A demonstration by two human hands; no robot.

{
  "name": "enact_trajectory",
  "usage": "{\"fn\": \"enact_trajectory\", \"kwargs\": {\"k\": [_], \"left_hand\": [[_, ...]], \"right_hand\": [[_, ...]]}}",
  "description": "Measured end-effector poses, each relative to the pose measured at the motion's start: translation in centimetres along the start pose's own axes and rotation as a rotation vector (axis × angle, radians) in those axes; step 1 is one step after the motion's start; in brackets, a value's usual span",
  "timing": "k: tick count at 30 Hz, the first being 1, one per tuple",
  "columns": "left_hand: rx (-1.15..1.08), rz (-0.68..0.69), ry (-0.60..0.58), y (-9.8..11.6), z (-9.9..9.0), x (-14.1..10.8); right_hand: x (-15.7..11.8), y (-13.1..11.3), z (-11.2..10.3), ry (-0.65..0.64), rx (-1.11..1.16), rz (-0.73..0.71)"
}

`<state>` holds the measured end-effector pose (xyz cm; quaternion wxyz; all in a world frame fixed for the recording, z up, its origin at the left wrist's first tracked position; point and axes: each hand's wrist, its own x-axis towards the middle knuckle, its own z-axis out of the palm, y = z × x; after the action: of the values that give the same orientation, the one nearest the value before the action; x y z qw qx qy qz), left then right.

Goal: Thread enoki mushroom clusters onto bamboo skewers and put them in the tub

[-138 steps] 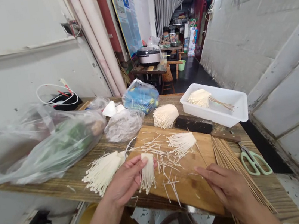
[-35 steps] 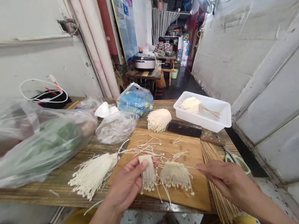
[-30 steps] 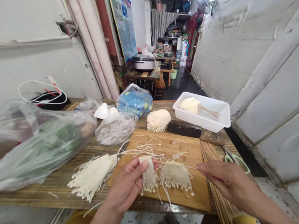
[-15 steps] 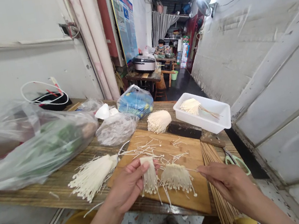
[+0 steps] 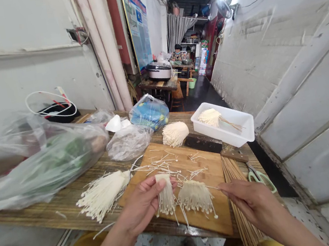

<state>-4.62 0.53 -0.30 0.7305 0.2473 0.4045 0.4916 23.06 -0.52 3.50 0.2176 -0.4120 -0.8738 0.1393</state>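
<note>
Pinched between the thumb and fingers of my left hand (image 5: pixel 144 201) is a small flat bunch of enoki mushrooms (image 5: pixel 165 197), caps hanging down. My right hand (image 5: pixel 253 200) grips the end of a thin skewer (image 5: pixel 212 187), which runs left into a fanned row of enoki (image 5: pixel 196 197). That row hangs just right of the held bunch, over the wooden cutting board (image 5: pixel 219 214). Loose enoki stems (image 5: pixel 158 163) lie scattered on the board. A larger enoki bunch (image 5: pixel 102 195) rests at its left, and another enoki clump (image 5: pixel 175 133) sits behind it.
Bamboo skewers (image 5: pixel 241 210) lie right of the board, beside green-handled scissors (image 5: pixel 260 178). A white tray (image 5: pixel 240 127) holds skewered enoki at the back right. Plastic bags (image 5: pixel 48 158) and a blue bag (image 5: pixel 148 113) stand left and behind. A person (image 5: pixel 178 54) sits far back.
Almost nothing differs: both hands keep their grips, and the enoki and skewer stay in nearly the same place. The whole view has shifted very slightly.
</note>
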Motion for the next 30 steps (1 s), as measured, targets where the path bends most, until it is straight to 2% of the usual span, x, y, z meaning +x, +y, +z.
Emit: {"fn": "enact_trajectory", "kwargs": {"k": [16,30], "left_hand": [[0.111,0.007,-0.062,-0.2,0.4,-0.2],[0.165,0.027,-0.118,-0.1,0.5,-0.4]], "right_hand": [[0.3,0.2,-0.6,-0.018,0.103,0.025],[1.1,0.2,-1.2,-0.098,0.181,0.054]]}}
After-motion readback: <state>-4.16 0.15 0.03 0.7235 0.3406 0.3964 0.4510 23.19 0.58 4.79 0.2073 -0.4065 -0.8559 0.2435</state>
